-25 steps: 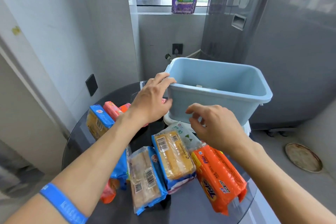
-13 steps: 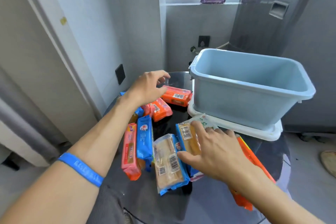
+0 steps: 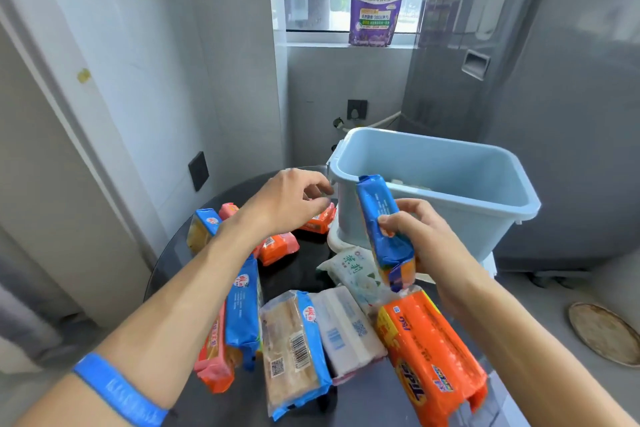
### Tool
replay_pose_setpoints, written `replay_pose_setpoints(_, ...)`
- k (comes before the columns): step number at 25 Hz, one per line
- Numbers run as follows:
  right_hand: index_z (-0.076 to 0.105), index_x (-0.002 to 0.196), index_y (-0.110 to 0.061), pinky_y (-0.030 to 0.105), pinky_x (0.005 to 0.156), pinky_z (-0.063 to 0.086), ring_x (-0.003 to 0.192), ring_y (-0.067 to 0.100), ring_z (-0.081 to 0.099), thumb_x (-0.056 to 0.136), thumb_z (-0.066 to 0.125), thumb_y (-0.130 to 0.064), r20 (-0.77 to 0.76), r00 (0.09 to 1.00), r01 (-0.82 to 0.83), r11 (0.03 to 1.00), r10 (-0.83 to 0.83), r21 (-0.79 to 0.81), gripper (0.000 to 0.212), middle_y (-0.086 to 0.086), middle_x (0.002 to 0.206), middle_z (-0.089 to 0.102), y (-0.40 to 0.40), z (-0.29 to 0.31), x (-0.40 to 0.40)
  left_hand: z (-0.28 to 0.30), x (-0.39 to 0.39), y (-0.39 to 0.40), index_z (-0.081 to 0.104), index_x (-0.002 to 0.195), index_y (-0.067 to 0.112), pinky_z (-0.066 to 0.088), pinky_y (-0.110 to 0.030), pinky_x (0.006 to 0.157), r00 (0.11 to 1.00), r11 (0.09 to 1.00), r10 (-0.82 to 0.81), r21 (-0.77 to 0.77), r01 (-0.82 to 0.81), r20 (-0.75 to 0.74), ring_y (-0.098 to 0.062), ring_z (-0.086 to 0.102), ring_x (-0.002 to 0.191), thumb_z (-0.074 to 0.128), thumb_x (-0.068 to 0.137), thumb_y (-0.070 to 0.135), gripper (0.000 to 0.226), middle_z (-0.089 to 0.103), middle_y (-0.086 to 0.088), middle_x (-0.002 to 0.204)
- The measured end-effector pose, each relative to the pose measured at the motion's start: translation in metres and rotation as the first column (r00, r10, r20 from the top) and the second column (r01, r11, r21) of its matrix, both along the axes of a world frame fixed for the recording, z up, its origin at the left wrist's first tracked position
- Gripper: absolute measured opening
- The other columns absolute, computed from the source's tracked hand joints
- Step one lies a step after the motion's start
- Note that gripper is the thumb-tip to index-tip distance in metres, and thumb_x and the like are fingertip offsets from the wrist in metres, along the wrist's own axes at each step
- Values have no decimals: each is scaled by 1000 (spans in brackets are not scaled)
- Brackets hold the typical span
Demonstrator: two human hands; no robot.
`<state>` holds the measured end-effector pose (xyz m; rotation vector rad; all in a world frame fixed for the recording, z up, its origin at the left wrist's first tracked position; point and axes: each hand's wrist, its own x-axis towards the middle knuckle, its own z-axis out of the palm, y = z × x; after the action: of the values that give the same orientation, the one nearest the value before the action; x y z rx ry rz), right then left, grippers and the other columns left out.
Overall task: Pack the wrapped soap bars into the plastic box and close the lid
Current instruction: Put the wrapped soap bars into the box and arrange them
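My right hand [image 3: 420, 236] grips a blue-wrapped soap bar [image 3: 379, 218], lifted on end just in front of the light blue plastic box [image 3: 450, 204]. The box stands open on its white lid [image 3: 334, 237] at the back right of the dark round table [image 3: 298, 270]. My left hand [image 3: 291, 199] hovers with loosely curled fingers above an orange soap bar [image 3: 317, 222] beside the box's left wall, holding nothing. Several wrapped bars lie on the table: a large orange pack [image 3: 429, 357], a clear-and-blue bar [image 3: 294, 347], a white bar [image 3: 346, 329], a green-printed white bar [image 3: 356, 270].
A blue bar [image 3: 244, 308] and a pink-orange bar [image 3: 213, 354] lie under my left forearm; more bars [image 3: 204, 227] sit at the table's far left. A purple detergent pouch [image 3: 375, 3] stands on the window sill. A grey appliance [image 3: 554, 114] rises behind the box. A round floor drain cover [image 3: 604, 333] lies at right.
My right hand has picked up a blue-wrapped bar from the pile and raised it toward the box. My left hand stays near the orange bar by the box's left side.
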<state>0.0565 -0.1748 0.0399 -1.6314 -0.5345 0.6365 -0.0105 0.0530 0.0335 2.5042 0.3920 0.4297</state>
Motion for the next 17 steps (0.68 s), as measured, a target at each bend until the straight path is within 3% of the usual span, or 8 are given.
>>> replay_pose_setpoints(3, 49, 112, -44, 32, 58, 56, 72, 14, 72, 61, 71, -57, 264, 963, 98, 985, -58, -142, 57, -8, 84, 74, -7, -14, 5, -6, -1, -1, 71, 105, 32, 53, -31, 77, 979, 995, -32, 88, 51, -202, -12, 67, 88, 65, 85, 34, 20, 71, 12, 91)
replay_pose_setpoints(5, 45, 115, -47, 33, 67, 51, 81, 11, 66, 66, 65, -66, 584, 809, 151, 933, 73, -326, 57, -17, 91, 66, -7, -25, 4, -9, -3, 7, 71, 105, 31, 53, -32, 77, 979, 992, 43, 129, -17, -200, -13, 66, 89, 64, 85, 33, 21, 70, 13, 91)
replay_pose_setpoints(7, 46, 123, -41, 33, 74, 46, 97, 19, 61, 77, 58, -66, 736, 610, 198, 843, 294, -501, 54, -12, 111, 62, -3, -33, -3, -9, -8, 24, 71, 105, 29, 51, -30, 76, 971, 976, 198, 117, -184, -131, -15, 66, 89, 63, 84, 30, 22, 69, 12, 91)
replay_pose_setpoints(10, 43, 128, -37, 35, 77, 44, 106, 23, 58, 82, 49, -67, 747, 507, 249, 756, 430, -605, 55, -8, 129, 54, -5, -24, -9, -15, -25, 55, 71, 106, 25, 44, -26, 72, 906, 911, 413, 29, -412, -98, -17, 64, 88, 63, 85, 26, 23, 70, 6, 94)
replay_pose_setpoints(12, 40, 125, -35, 35, 64, 42, 96, 25, 62, 73, 44, -78, 717, 483, 338, 648, 503, -683, 67, -6, 116, 59, -21, -15, -7, -28, -34, 66, 70, 107, 23, 44, -26, 70, 894, 906, 423, 48, -421, -147, -17, 64, 88, 65, 85, 26, 23, 72, 3, 100)
replay_pose_setpoints(14, 36, 127, -31, 34, 58, 39, 89, 25, 64, 61, 44, -84, 601, 528, 336, 503, 599, -796, 84, -4, 98, 65, -35, -14, -12, -38, -37, 63, 69, 107, 24, 51, -30, 73, 905, 922, 386, 111, -371, -177, -18, 65, 90, 65, 85, 29, 23, 73, 1, 102)
replay_pose_setpoints(17, 11, 141, -23, 33, 61, 46, 78, 26, 59, 60, 61, -71, 469, 588, 187, 454, 659, -871, 107, -6, 72, 54, -39, -29, -25, -36, -27, 46, 71, 103, 25, 56, -40, 84, 933, 925, 349, 189, -329, -85, -23, 68, 94, 65, 83, 30, 21, 75, 2, 100)
